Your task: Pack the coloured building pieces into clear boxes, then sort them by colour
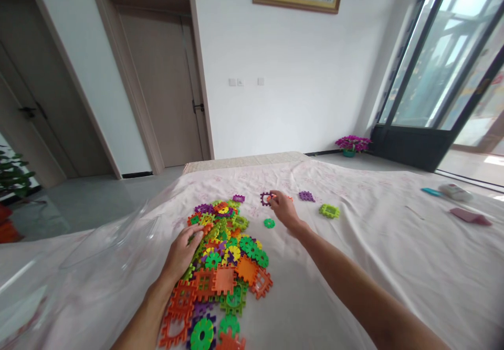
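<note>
A pile of interlocking plastic building pieces (232,255), toothed squares and notched discs in orange, green, yellow and purple, is heaped on the cloth. My left hand (181,249) rests at the pile's left side, fingers stretched out and thumb apart. Its fingertips touch an orange piece (207,229). Beyond the pile, to the right, my right hand (285,209) pinches the edge of a purple square frame piece (266,199). Some orange shows beside those fingers, partly hidden. A green disc (269,223) lies just below this hand.
A purple piece (306,197) and a lime-green square (329,211) lie separately to the right. Clear plastic packaging (114,240) sits left of the pile. At the far right are a pale device (455,192), a blue item (431,192) and a pink item (470,216).
</note>
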`<state>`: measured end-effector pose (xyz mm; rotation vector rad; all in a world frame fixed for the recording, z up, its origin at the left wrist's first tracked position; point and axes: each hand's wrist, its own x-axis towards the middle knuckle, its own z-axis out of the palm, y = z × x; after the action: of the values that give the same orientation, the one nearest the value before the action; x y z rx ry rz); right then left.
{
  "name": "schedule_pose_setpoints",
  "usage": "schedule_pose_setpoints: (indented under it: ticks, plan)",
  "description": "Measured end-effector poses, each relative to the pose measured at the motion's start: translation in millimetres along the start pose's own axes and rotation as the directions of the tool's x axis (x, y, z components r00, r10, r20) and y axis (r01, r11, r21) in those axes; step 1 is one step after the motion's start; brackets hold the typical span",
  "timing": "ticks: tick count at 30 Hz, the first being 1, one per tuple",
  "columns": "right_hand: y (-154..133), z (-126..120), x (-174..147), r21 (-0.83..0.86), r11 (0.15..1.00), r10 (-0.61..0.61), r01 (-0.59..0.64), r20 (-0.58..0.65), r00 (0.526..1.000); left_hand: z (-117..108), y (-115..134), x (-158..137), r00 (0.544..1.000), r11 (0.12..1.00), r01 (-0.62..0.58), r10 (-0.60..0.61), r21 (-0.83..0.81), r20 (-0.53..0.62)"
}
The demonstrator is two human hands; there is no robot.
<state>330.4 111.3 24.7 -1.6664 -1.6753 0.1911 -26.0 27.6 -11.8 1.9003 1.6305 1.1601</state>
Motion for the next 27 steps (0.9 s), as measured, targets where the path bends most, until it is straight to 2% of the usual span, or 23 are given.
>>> schedule_pose_setpoints:
  ticks: [2,3,6,9,12,13,15,17,19,22,24,27]
  plan:
    - [22,-17,15,-0.02,0.986,0.162,-0.163,-0.061,0.985,0,-2,0,1.0,1.0,0.013,-0.014,-0.023,-0.007]
    - [34,-27,21,-0.03,0.979,0.201,-0.203,-0.076,0.977,0,-2,0,1.0,0.999,0.017,-0.018,-0.032,-0.011]
    - [63,-53,33,-0.061,0.959,0.27,-0.275,-0.087,0.959,0,-3,0,0.999,0.998,0.03,-0.031,-0.057,-0.02]
    - [81,-71,33,-0.106,0.946,0.295,-0.306,-0.108,0.949,-1,-5,-1,0.997,0.993,0.061,-0.064,-0.1,-0.031]
    - [76,-72,23,-0.134,0.956,0.245,-0.261,-0.122,0.962,-2,-8,-1,0.994,0.985,0.089,-0.097,-0.145,-0.047]
    - [68,-68,17,-0.114,0.971,0.203,-0.212,-0.082,0.976,-2,-9,-1,0.994,0.984,0.091,-0.1,-0.155,-0.051]
    - [46,-56,1,0.007,0.997,0.073,-0.074,0.082,0.994,-3,-10,-1,0.994,0.981,0.086,-0.097,-0.172,-0.057]
    - [19,-43,-19,0.224,0.974,-0.09,0.024,0.289,0.953,-4,-8,-2,0.994,0.98,0.084,-0.095,-0.179,-0.055]
    - [-8,-34,-40,0.342,0.938,-0.207,0.058,0.415,0.886,-5,-6,-3,0.994,0.981,0.096,-0.105,-0.171,-0.043]
    - [-37,-30,-67,0.339,0.932,-0.307,0.129,0.548,0.778,-5,-2,-4,0.992,0.982,0.119,-0.123,-0.149,-0.016]
    - [-46,-32,-80,0.319,0.933,-0.336,0.166,0.606,0.722,-5,-2,-3,0.993,0.983,0.115,-0.118,-0.142,-0.008]
    - [-45,-31,-89,0.307,0.934,-0.345,0.184,0.64,0.687,-4,-5,-2,0.996,0.986,0.089,-0.091,-0.138,-0.009]
